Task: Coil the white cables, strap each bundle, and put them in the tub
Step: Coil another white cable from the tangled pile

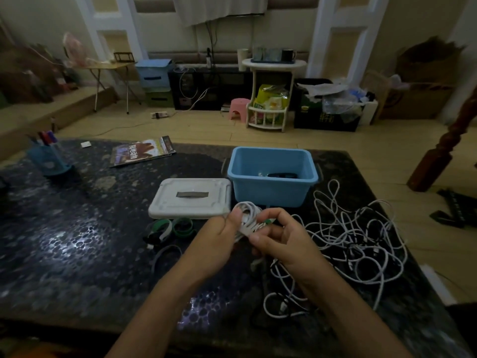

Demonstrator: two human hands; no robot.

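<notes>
Both hands hold a coiled white cable bundle (248, 216) above the dark table, just in front of the blue tub (273, 175). My left hand (219, 235) grips the coil's left side with the thumb on top. My right hand (280, 237) pinches a green-and-white strap (265, 223) against the bundle. The open tub holds a dark item and something white at its bottom. A tangle of loose white cables (353, 236) lies on the table to the right. Several green, white and grey straps (171, 229) lie left of my hands.
The tub's white lid (191, 197) lies flat to the left of the tub. A magazine (143, 152) and a blue pen holder (49, 158) sit farther back left. The table's right edge (402, 228) runs close to the cable tangle.
</notes>
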